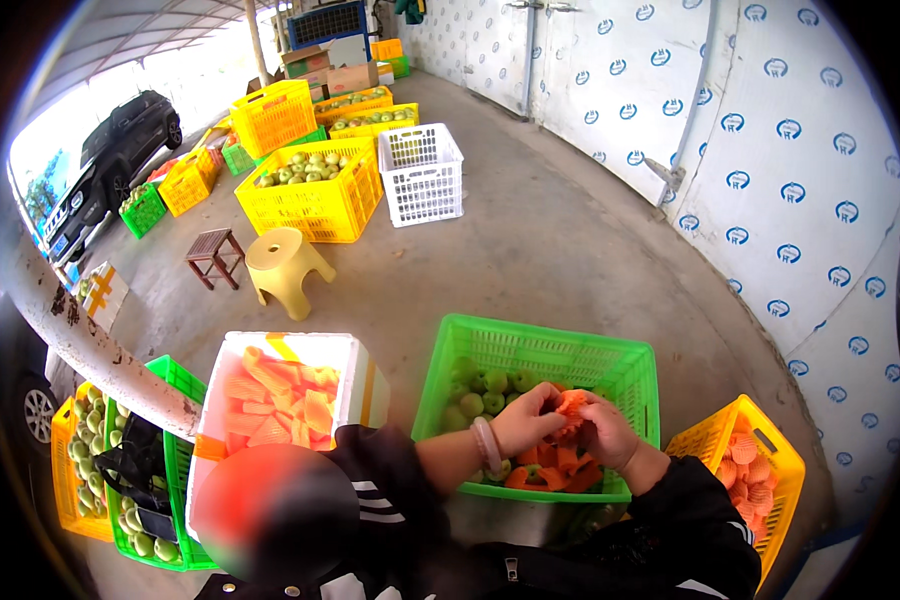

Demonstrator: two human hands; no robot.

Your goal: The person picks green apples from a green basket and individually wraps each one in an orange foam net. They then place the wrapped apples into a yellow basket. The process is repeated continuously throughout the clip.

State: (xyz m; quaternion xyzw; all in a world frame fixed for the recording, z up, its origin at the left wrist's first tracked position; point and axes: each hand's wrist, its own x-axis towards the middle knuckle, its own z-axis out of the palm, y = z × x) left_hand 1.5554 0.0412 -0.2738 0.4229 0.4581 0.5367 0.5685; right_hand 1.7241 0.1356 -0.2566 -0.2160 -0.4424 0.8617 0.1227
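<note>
Both of my hands are raised over a green plastic crate (545,335), pinching an orange foam fruit net (571,410) between them. My left hand (526,420), with a pale pink bangle at the wrist, grips the net's left side. My right hand (610,435) has its fingers closed on the right side. Whether a fruit sits inside the net cannot be made out. Below, green round fruits (492,402) fill the crate's left part, and orange foam nets (555,475) lie in its front right part.
Left of me stands a white foam box (370,385) full of orange nets, beside green and yellow fruit crates. A yellow crate (782,445) holding net-wrapped fruits is at right. Farther off are a yellow stool (282,265), a small brown stool (215,250), a white crate (420,190) and a pole (100,355).
</note>
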